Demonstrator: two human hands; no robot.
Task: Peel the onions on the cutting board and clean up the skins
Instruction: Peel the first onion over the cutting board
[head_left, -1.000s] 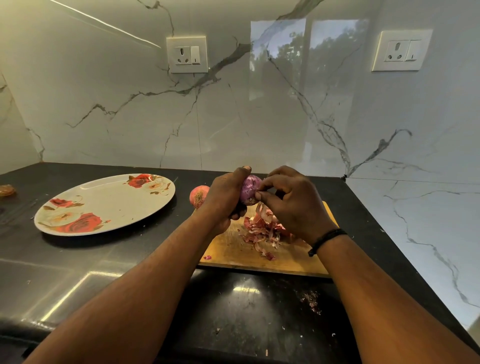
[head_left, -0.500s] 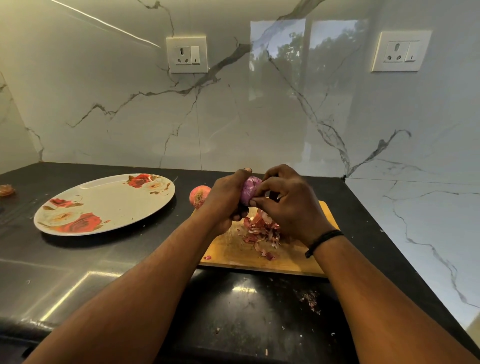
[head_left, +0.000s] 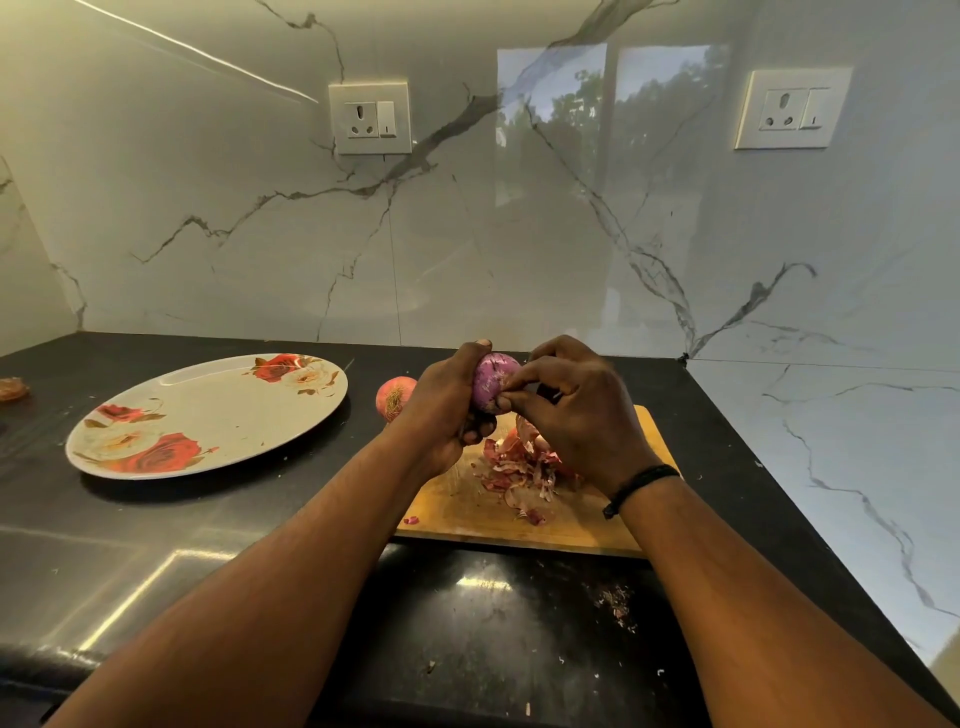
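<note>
**Onion held up over the board so the skins fall onto the pile**

Head view — the only view. The left hand (head_left: 444, 410) cups a purple onion (head_left: 493, 382), its fingers curled round the near and lower side and the thumb reaching over the top; this steadies the bulb, probably so the other hand can work the skin. The right hand (head_left: 569, 410) meets it from the opposite side, thumb and forefinger pressed together in a pinch at the onion's lower right face, seemingly on a bit of skin, though the flake itself is too small to make out. The remaining right fingers are loosely curled behind the pinch.

Directly below the pinching fingertips lies a heap of onion skins (head_left: 519, 467) on the wooden cutting board (head_left: 467, 514) — the onion is held above it, most likely so that peelings drop there rather than on the counter. A few scraps have still landed on the black countertop (head_left: 208, 545), nearer the viewer than the right wrist.

Just beyond the left knuckles sits a second onion (head_left: 395, 397), apparently still in its papery skin, resting at the board's far left corner. Further left of the left hand, well apart, a floral plate (head_left: 218, 405) waits, bare of any onions.
</note>
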